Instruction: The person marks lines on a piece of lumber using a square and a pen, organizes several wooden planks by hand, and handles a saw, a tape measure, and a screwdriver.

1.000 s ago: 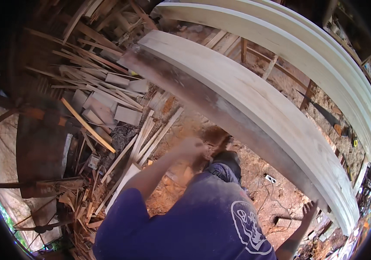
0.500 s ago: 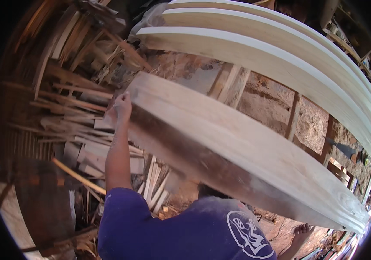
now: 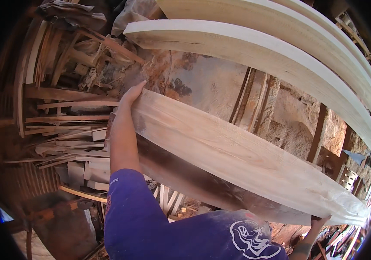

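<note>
A long, broad, pale wooden board (image 3: 220,143) slants across the middle, its left end farther from me than its right. My left hand (image 3: 134,92) grips the board's left end, with the fingers over its far corner. Toward the right end, my right hand (image 3: 321,220) holds the near edge, its thumb side showing and the other fingers partly hidden by the board. Beneath the near edge runs a dark brown, dusty surface (image 3: 194,173). My purple sleeves and shirt fill the lower middle.
Several long pale planks (image 3: 237,41) stand on edge beyond the board. Thin wood strips and offcuts (image 3: 79,147) are heaped at the left. A crumpled plastic sheet (image 3: 135,15) lies at the far left. Upright posts (image 3: 255,99) cross the rough earthy ground behind.
My right hand, apart from the board before, is now on its near edge. My left hand has shifted to the far corner of the left end. The view has turned slightly.
</note>
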Action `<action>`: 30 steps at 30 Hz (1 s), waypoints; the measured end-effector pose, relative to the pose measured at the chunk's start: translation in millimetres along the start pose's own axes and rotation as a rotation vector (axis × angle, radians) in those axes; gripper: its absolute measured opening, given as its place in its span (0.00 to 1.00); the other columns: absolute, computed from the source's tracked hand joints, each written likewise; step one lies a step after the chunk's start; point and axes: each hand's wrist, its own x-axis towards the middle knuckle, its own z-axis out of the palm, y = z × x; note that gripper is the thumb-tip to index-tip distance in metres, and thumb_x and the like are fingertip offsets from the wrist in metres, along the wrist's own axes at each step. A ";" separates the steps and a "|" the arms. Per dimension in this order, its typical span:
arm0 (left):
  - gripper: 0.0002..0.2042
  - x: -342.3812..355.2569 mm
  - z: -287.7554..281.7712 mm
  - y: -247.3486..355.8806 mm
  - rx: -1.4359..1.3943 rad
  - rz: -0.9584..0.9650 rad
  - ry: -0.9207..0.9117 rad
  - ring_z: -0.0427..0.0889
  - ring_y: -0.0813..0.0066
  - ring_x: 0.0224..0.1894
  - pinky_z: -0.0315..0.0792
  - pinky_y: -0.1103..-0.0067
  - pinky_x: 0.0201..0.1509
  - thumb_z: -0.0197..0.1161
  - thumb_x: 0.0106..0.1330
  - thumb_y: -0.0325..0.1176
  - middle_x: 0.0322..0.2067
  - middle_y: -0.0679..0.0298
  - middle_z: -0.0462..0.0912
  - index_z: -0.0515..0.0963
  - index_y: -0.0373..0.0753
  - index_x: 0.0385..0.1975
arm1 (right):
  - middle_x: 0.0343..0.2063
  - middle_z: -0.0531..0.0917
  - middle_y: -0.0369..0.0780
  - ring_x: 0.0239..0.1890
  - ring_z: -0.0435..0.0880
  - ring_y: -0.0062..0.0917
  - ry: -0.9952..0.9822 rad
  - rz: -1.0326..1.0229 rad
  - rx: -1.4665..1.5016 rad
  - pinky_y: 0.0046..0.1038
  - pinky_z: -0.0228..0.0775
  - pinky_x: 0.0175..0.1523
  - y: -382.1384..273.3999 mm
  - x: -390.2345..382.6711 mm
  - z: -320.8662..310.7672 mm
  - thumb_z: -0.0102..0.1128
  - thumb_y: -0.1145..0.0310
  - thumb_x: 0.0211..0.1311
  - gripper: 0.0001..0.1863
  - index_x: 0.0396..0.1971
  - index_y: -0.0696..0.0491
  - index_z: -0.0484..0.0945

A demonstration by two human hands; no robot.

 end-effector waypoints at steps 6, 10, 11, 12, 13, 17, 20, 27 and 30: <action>0.24 13.5 -0.9 14.2 -0.121 -0.062 -0.192 0.77 0.65 0.51 0.67 0.69 0.57 0.52 0.68 0.51 0.49 0.57 0.82 0.80 0.35 0.45 | 0.63 0.74 0.45 0.62 0.76 0.46 0.025 -0.027 -0.095 0.53 0.75 0.61 -1.7 15.1 -4.6 0.35 0.23 0.64 0.47 0.68 0.47 0.66; 0.18 -6.3 -2.1 7.9 -0.239 -0.056 -0.007 0.76 0.70 0.43 0.68 0.69 0.51 0.54 0.66 0.48 0.41 0.61 0.81 0.81 0.39 0.37 | 0.64 0.74 0.44 0.62 0.75 0.46 0.018 -0.052 -0.119 0.54 0.74 0.61 5.8 -1.8 17.8 0.29 0.23 0.64 0.48 0.68 0.47 0.65; 0.18 -12.7 -5.0 12.9 -0.240 -0.056 -0.002 0.76 0.70 0.43 0.68 0.69 0.51 0.54 0.66 0.48 0.41 0.61 0.81 0.81 0.39 0.37 | 0.65 0.72 0.44 0.64 0.74 0.47 0.010 -0.065 -0.134 0.54 0.73 0.63 5.9 -3.9 19.6 0.27 0.23 0.65 0.48 0.69 0.47 0.64; 0.17 -19.2 -10.9 17.7 -0.262 -0.063 0.006 0.76 0.70 0.44 0.68 0.69 0.52 0.54 0.65 0.47 0.41 0.61 0.81 0.81 0.39 0.37 | 0.65 0.72 0.44 0.64 0.74 0.47 0.005 -0.061 -0.136 0.54 0.73 0.63 4.8 -7.8 19.7 0.27 0.23 0.65 0.48 0.69 0.47 0.64; 0.17 -27.0 -19.1 21.5 -0.284 -0.072 0.016 0.76 0.70 0.45 0.67 0.69 0.53 0.54 0.65 0.47 0.41 0.61 0.82 0.81 0.40 0.38 | 0.67 0.70 0.45 0.65 0.72 0.47 -0.008 -0.055 -0.099 0.54 0.70 0.65 2.8 -11.8 19.1 0.25 0.24 0.65 0.48 0.71 0.47 0.62; 0.19 -72.5 -38.8 27.3 -0.265 -0.085 0.010 0.73 0.70 0.45 0.67 0.71 0.52 0.53 0.67 0.48 0.41 0.63 0.80 0.80 0.39 0.39 | 0.72 0.64 0.45 0.70 0.66 0.47 0.013 -0.091 -0.125 0.55 0.63 0.70 -6.6 -7.4 -10.7 0.21 0.27 0.68 0.47 0.74 0.46 0.57; 0.16 -95.2 -56.1 13.8 -0.197 -0.147 0.028 0.70 0.71 0.39 0.65 0.71 0.47 0.54 0.61 0.46 0.36 0.64 0.78 0.78 0.39 0.32 | 0.72 0.63 0.44 0.70 0.66 0.44 -0.129 -0.113 -0.150 0.54 0.67 0.67 -16.4 34.3 -63.5 0.26 0.27 0.69 0.46 0.75 0.45 0.57; 0.20 -124.8 -63.8 -54.3 -0.152 -0.174 0.056 0.75 0.68 0.46 0.66 0.71 0.52 0.54 0.63 0.47 0.41 0.58 0.81 0.81 0.34 0.39 | 0.62 0.71 0.44 0.62 0.71 0.40 -0.006 -0.116 -0.160 0.48 0.69 0.63 -2.9 33.8 -74.9 0.33 0.30 0.69 0.43 0.67 0.51 0.65; 0.26 -129.3 -53.9 -48.7 -0.176 -0.160 0.131 0.75 0.65 0.50 0.66 0.70 0.57 0.52 0.68 0.50 0.46 0.57 0.81 0.80 0.30 0.48 | 0.57 0.74 0.44 0.58 0.73 0.39 0.014 -0.139 -0.168 0.45 0.69 0.61 5.6 28.4 -87.8 0.36 0.31 0.69 0.42 0.64 0.53 0.68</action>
